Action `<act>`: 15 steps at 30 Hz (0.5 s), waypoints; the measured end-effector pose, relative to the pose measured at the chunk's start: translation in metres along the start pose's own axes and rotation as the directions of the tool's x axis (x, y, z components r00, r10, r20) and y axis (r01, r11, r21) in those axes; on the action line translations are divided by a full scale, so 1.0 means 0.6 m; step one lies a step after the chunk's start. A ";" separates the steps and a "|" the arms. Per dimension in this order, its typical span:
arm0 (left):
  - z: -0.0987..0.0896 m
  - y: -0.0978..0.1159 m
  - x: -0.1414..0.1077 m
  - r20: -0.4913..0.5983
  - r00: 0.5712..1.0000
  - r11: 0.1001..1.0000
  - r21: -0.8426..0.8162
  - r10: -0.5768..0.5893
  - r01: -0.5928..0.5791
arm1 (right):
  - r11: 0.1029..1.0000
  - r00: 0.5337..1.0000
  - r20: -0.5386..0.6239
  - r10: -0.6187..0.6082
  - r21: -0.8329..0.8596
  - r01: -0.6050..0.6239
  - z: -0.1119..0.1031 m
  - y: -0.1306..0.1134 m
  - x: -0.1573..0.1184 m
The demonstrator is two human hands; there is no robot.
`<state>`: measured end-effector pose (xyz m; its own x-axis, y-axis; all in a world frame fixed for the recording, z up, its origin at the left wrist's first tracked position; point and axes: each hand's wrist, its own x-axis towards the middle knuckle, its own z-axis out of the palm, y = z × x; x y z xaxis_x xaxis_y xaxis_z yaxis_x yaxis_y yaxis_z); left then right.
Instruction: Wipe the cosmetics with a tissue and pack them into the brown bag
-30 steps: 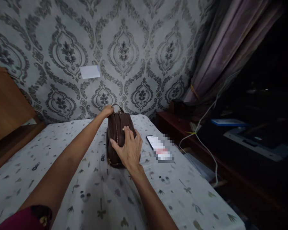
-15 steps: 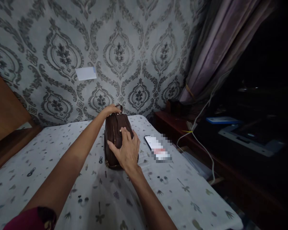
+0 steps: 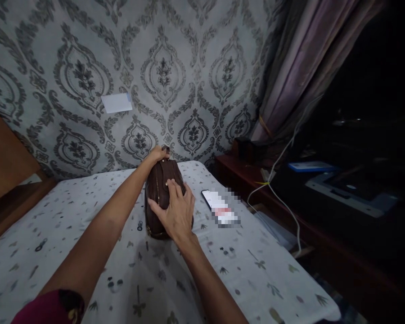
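Note:
A dark brown handbag (image 3: 154, 198) with gold-coloured zips lies on the bed, its far end towards the wall. At that far end, my left hand (image 3: 158, 154) is closed around the bag's short strap (image 3: 165, 150). Its fingertips are partly hidden. My right hand (image 3: 177, 211) rests over the near part of the bag with thumb and fingers spread. The right fingertips touch the bag beside a small gold stud (image 3: 167, 183).
A lit phone (image 3: 211, 200), partly pixelated, lies right of the bag on the patterned bedsheet (image 3: 256, 270). Beyond the bed's right edge hangs a white cable (image 3: 292, 213) near a dark red ledge (image 3: 229, 166). A wooden panel (image 3: 10, 153) stands at the left.
The view has shifted slightly, so the bag and hands sit a little further left. Both hands keep nearly the same places on the bag.

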<state>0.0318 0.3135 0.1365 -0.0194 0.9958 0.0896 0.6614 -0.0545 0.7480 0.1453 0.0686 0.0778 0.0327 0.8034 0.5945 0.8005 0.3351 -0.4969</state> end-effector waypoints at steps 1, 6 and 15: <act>0.000 -0.001 0.000 0.003 1.000 1.000 -0.006 -0.002 0.002 | 1.000 1.000 0.003 0.001 -0.001 -0.001 0.000 0.000 0.000; -0.004 -0.010 -0.003 0.010 1.000 0.998 -0.054 0.019 -0.019 | 1.000 1.000 0.006 0.002 0.003 -0.002 0.000 -0.001 0.000; -0.010 -0.021 -0.004 0.018 0.990 0.974 -0.182 0.139 -0.134 | 1.000 1.000 -0.006 -0.014 -0.022 0.014 0.005 0.002 -0.001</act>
<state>0.0190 0.3114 0.1311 0.0863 0.9797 0.1810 0.5102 -0.1995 0.8366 0.1446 0.0701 0.0753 0.0251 0.7957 0.6052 0.8136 0.3355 -0.4749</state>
